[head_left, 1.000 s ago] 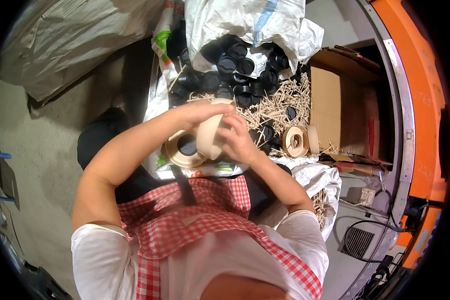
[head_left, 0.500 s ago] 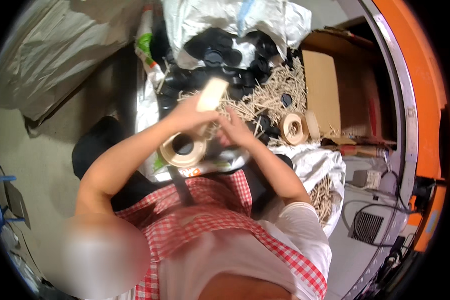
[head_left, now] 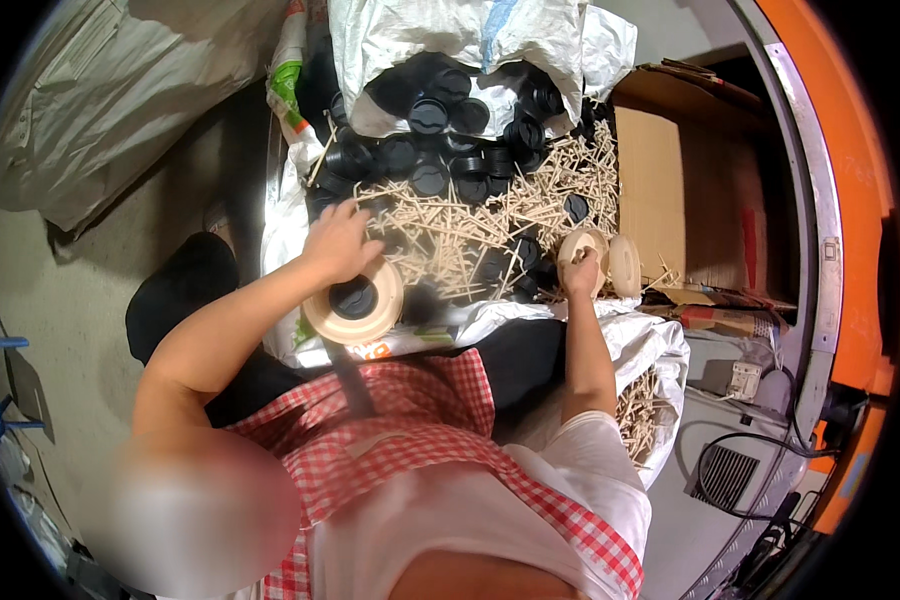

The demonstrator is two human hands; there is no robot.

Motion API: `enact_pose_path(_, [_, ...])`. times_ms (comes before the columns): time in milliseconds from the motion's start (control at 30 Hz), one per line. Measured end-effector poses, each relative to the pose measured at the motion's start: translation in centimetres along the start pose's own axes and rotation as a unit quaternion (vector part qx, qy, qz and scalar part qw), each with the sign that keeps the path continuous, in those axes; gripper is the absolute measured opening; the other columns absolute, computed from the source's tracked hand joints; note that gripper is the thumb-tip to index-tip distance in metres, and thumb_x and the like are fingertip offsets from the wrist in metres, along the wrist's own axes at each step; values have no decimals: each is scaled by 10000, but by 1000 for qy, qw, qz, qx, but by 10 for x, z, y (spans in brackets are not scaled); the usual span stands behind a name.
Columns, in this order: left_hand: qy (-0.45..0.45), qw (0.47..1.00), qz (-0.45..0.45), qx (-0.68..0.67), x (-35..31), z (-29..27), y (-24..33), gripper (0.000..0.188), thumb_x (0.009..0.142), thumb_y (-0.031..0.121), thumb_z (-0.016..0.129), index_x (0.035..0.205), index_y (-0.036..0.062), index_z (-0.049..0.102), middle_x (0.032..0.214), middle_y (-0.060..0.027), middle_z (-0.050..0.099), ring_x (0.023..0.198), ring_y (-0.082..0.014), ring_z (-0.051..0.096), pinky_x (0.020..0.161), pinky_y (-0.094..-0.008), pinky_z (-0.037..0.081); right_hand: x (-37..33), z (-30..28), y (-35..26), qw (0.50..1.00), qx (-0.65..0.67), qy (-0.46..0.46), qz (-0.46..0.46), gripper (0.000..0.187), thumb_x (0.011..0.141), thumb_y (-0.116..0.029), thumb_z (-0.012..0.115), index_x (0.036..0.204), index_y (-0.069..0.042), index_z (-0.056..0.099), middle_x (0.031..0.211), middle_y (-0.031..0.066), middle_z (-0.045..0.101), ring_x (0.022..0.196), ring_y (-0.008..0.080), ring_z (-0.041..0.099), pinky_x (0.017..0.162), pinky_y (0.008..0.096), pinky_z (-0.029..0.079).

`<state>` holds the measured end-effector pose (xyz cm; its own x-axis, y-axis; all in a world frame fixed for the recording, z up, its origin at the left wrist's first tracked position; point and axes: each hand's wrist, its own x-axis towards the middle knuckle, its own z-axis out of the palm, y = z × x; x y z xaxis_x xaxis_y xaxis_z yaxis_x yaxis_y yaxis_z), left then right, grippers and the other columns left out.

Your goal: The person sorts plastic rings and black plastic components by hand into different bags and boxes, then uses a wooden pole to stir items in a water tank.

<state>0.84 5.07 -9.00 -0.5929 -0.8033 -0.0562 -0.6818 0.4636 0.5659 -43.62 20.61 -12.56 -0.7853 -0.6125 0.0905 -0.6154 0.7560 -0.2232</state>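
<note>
My left hand (head_left: 340,243) is held with its fingers apart just above a beige ring-shaped piece (head_left: 387,306), and I see nothing in its grasp. A round black cap (head_left: 352,298) sits in the middle of that ring. Over on the right, my right hand (head_left: 579,275) grips another beige ring (head_left: 582,241), which looks tilted. A further round beige piece (head_left: 625,266) stands on edge beside it. Short pale sticks (head_left: 450,230) lie heaped between my hands, and several black caps (head_left: 429,116) are piled beyond them. A dark blurred shape near the front edge cannot be made out.
A white woven sack (head_left: 410,25) lies at the back. An open cardboard box (head_left: 650,180) stands on the right, inside an orange frame (head_left: 830,150). Another white sack (head_left: 670,345) with sticks is by my right elbow. A large covered bundle (head_left: 120,100) is at the far left.
The pale block-like piece in my left hand is gone from it, and that hand has moved left and opened. My right hand has moved from the middle to the right-hand ring and taken hold.
</note>
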Motion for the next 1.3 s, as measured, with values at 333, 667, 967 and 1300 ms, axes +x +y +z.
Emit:
enact_pose_path(333, [-74,892,-19,-445,48,17,40,479,849,317,586,1151,-49,520,1072,-173,607,958,-270,595,838,-336,456,-76,-29,-163,943,293,-27,-158,296,798,-138,603,1064,-9,589,817,86,632,681,158,587,656,277,482])
enact_pose_path(667, [47,739,-241,-628,73,-6,35,411,801,218,660,1114,15,486,959,-76,581,817,-131,579,706,-271,493,-117,-17,-248,876,367,-245,-195,269,811,-221,603,987,-18,593,947,129,609,807,208,588,714,319,463])
enact_pose_path(967, [87,672,-168,-716,64,-46,29,437,830,243,641,1181,54,462,1030,-67,560,876,-142,578,711,-303,516,-4,52,-201,954,12,-40,-296,515,742,-131,631,1231,-52,491,1342,175,401,1250,374,337,1034,427,294])
enact_pose_path(1300, [31,625,-151,-765,57,-56,34,467,803,249,676,1174,40,484,969,-49,569,810,-123,560,700,-269,490,23,63,-234,920,-144,-196,-306,601,647,-161,759,1163,-42,474,1100,141,563,1025,343,496,856,416,433])
